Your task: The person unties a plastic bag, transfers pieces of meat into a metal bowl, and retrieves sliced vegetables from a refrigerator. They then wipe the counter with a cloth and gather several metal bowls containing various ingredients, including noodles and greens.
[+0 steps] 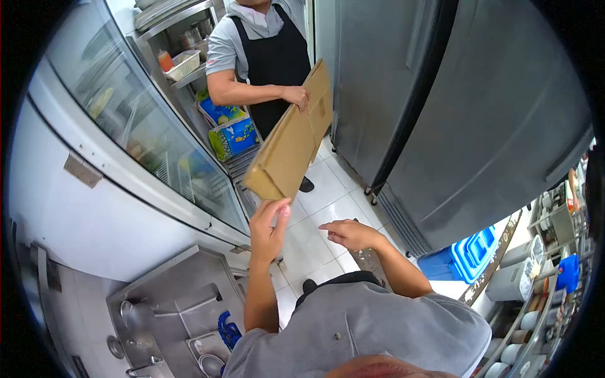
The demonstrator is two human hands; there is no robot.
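Observation:
A flattened cardboard box (pixel 296 135) slants down toward me, its upper edge gripped by the hand (pixel 296 96) of a person in a black apron. My left hand (pixel 270 230) is raised at the box's lower corner, thumb and forefinger brought together right at the edge. To its right, my right hand (pixel 350 234) is held palm down over the floor. Its forefinger stretches toward the left and the other fingers are loosely bent, with nothing in them.
A glass-door fridge (pixel 145 120) lines the left side, above a steel sink (pixel 189 302). Tall steel cabinets (pixel 479 120) stand at right, beside a blue lidded bin (pixel 463 255). Behind the person are shelves (pixel 183 79) with bright bags (pixel 233 135). White tiles (pixel 315 233) cover the floor.

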